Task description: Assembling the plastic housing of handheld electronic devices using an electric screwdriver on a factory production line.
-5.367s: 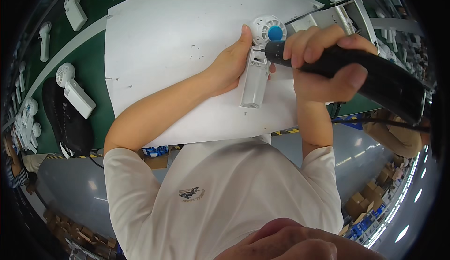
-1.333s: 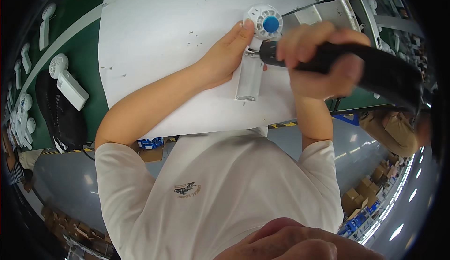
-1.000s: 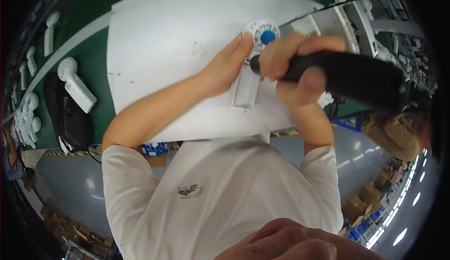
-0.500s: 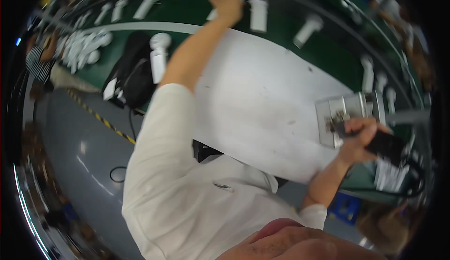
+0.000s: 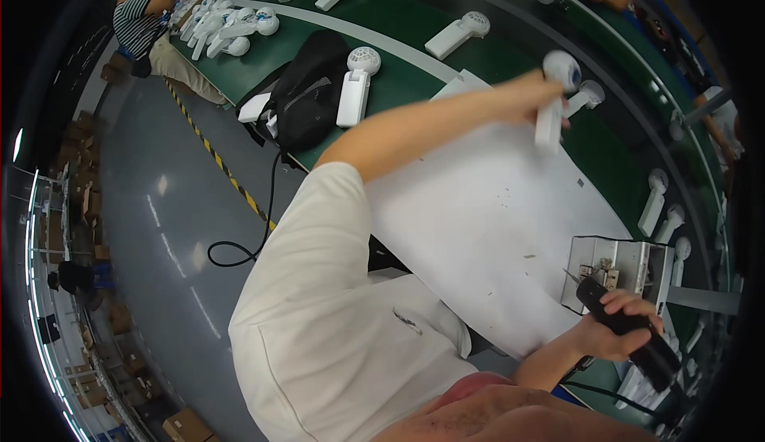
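Observation:
My left hand [image 5: 527, 98] is closed around a white handheld fan [image 5: 548, 130], blurred by motion, above the far part of the white sheet [image 5: 478, 227]. The fan's round head points away from me and its handle hangs toward the sheet. At the right, my right hand [image 5: 620, 326] grips a black electric screwdriver [image 5: 655, 362]. Its thin bit points left and away, beside a metal screw feeder box [image 5: 586, 249] with brass-coloured parts inside. Small dark bits lie scattered on the sheet.
More white fans, one of them [image 5: 458, 36] at the far side, lie along the green belt. Another fan [image 5: 355, 95] rests beside a black bag [image 5: 307, 91]. A fan pile [image 5: 227, 28] stands near a co-worker in stripes [image 5: 139, 24]. A cable [image 5: 275, 195] hangs at the table edge.
My left hand has come back from the far belt with a fan in it. My right hand still holds the screwdriver by the feeder box. The whole view has turned.

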Demonstrator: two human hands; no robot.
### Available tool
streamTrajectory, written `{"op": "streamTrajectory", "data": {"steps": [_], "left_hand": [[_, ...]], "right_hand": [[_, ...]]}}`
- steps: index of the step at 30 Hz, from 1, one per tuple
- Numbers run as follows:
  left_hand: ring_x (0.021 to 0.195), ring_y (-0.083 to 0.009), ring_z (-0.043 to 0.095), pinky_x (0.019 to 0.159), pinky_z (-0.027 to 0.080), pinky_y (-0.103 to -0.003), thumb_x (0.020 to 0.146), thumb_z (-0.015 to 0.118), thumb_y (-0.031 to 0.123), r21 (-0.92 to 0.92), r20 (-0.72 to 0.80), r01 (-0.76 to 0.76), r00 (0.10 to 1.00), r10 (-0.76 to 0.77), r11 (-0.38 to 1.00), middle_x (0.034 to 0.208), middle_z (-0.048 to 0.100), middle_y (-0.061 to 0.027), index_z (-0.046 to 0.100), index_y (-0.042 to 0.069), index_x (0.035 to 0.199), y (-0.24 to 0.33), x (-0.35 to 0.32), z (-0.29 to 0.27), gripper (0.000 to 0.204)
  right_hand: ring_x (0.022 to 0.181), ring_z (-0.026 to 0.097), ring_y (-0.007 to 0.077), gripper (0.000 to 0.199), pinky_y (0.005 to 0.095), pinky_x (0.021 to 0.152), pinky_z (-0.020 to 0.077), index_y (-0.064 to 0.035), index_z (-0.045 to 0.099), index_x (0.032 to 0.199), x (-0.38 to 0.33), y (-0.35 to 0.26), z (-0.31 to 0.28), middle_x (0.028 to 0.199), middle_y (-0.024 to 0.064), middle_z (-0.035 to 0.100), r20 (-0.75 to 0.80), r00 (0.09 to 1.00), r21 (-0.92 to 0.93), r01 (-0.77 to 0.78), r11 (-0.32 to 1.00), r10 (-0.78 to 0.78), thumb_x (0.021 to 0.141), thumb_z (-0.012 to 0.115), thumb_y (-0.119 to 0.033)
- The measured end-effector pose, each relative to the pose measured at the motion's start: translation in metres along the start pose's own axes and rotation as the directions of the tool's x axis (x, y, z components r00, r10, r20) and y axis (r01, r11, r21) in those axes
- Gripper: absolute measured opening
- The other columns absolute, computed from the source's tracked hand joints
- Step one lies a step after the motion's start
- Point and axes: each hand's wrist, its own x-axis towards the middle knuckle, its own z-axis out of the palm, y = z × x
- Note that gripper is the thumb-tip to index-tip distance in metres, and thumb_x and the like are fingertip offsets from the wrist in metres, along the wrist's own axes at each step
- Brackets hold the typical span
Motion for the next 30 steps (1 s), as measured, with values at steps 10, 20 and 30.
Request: {"op": "streamTrajectory", "data": {"steps": [10,20,30], "left_hand": [[0.079,-0.0155,0.060,0.068,0.053,-0.030,0.096,0.056,0.033,-0.161,0.348,0.299,0.909,-0.230,0.940,0.099,0.064,-0.0120,0.041,0.006,0.118,-0.156,-0.095,0.063,0.037],[0.079,-0.0136,0.059,0.070,0.054,-0.028,0.100,0.045,0.041,-0.132,0.385,0.462,0.839,-0.384,0.877,0.105,0.060,-0.0069,0.041,0.009,0.122,-0.142,-0.092,0.063,0.039],[0.080,-0.0104,0.057,0.069,0.053,-0.025,0.100,0.044,0.041,-0.081,0.387,0.495,0.816,-0.430,0.865,0.105,0.060,-0.0046,0.042,0.011,0.129,-0.141,-0.093,0.056,0.042]], "right_hand": [[0.050,0.045,0.0130,0.046,0.0285,0.044,0.0367,-0.0143,0.057,0.109,-0.010,0.003,0.012,0.068,0.0025,0.051,0.052,0.999,0.041,-0.006,0.999,0.004,0.090,0.044,-0.054],[0.048,0.049,0.0182,0.037,0.0310,0.043,0.0455,-0.0131,0.039,0.112,-0.011,0.034,0.009,0.068,0.0071,0.051,0.163,0.984,-0.026,-0.063,0.998,0.066,0.096,0.049,-0.045],[0.045,0.043,0.0144,0.034,0.0302,0.042,0.0410,-0.0155,0.045,0.109,-0.016,0.062,0.008,0.066,0.0041,0.048,0.068,0.981,-0.014,-0.183,0.983,0.184,0.096,0.042,-0.047]]}}
